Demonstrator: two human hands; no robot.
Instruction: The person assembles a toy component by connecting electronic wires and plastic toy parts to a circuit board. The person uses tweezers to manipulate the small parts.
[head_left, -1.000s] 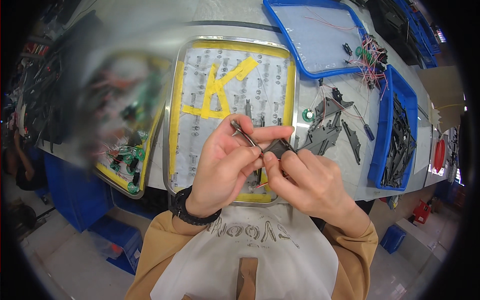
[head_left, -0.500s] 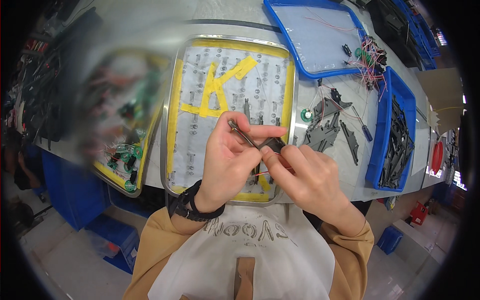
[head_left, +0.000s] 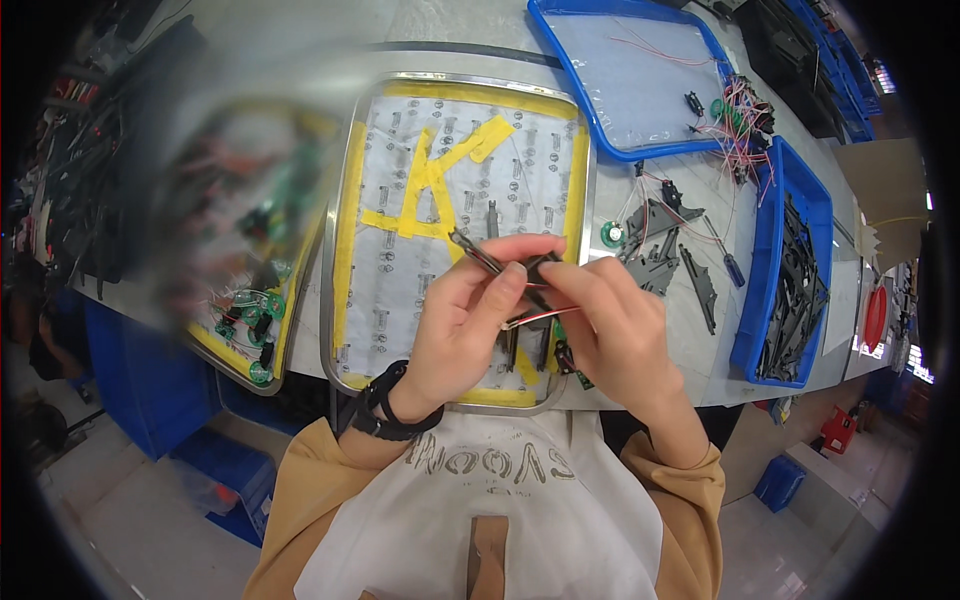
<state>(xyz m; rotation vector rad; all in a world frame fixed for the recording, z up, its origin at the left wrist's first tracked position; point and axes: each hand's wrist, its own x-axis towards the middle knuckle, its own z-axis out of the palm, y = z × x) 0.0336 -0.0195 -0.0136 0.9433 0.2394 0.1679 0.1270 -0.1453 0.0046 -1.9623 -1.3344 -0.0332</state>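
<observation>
Above a metal-rimmed tray [head_left: 337,250] my left hand [head_left: 455,335] is closed around a dark grey plastic part [head_left: 474,252], whose narrow end juts out past the fingers to the upper left. My right hand [head_left: 625,325] is closed too, its fingertips pressed against the same part at its right end. Thin red, white and black wires [head_left: 540,317] run from between the fingers. Below my right fingers shows a small green and black component [head_left: 567,362], partly hidden by the hand. Several long dark parts lie in the tray under my hands, mostly covered.
Yellow tape strips [head_left: 428,185] cross the tray's lining. To the right lie loose dark grey parts [head_left: 700,290], a screwdriver [head_left: 733,266] and a blue bin [head_left: 748,350] of similar parts. A blue tray [head_left: 590,110] and tangled wires [head_left: 740,125] sit farther back. Another tray [head_left: 285,355] holds green components at left.
My right hand has shifted slightly, and its fingers now press on the part from above. The wires' lower ends and the green component have come into sight below the hands. My left thumb has moved up.
</observation>
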